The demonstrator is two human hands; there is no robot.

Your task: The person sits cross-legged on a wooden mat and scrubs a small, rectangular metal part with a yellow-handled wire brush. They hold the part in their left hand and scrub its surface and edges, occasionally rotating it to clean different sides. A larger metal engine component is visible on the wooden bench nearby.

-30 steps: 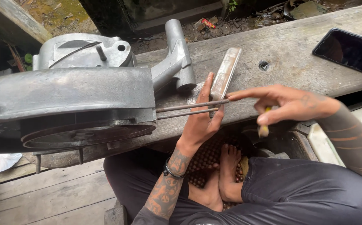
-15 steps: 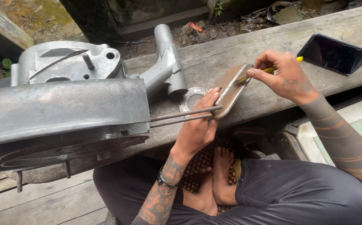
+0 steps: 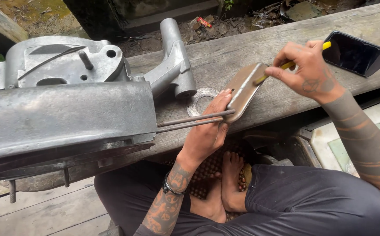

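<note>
Your left hand (image 3: 207, 131) is on the flat metal plate (image 3: 244, 89), fingers curled against its near long edge and thumb tucked under toward the two thin steel rods (image 3: 190, 122) that run out from the big grey engine casing (image 3: 63, 118). The plate sits tilted on the wooden plank (image 3: 251, 48), just past your fingertips, its lower end touching the rod tips. It looks stiff and thin, probably light for its size, with bare smooth faces that could slide, so the edge grip you have there seems the sound one: pinch across the thickness, not the flat.

Your right hand (image 3: 306, 67) is closed in a pencil grip around a slim yellow-handled tool (image 3: 286, 66), its dark tip resting on the plate's upper face, just ahead of your fingertips. Whether that is a marker or a scriber I cannot tell.

Just beyond your left knuckles a flat metal ring (image 3: 201, 98) lies on the plank, partly hidden behind your fingers. Off past your right hand a dark phone (image 3: 358, 52) lies face up, well apart from the plate. The casing looks heavy and stays put on its own; the rods look springy, so expect the plate to rock on them if your left hand loosens.
</note>
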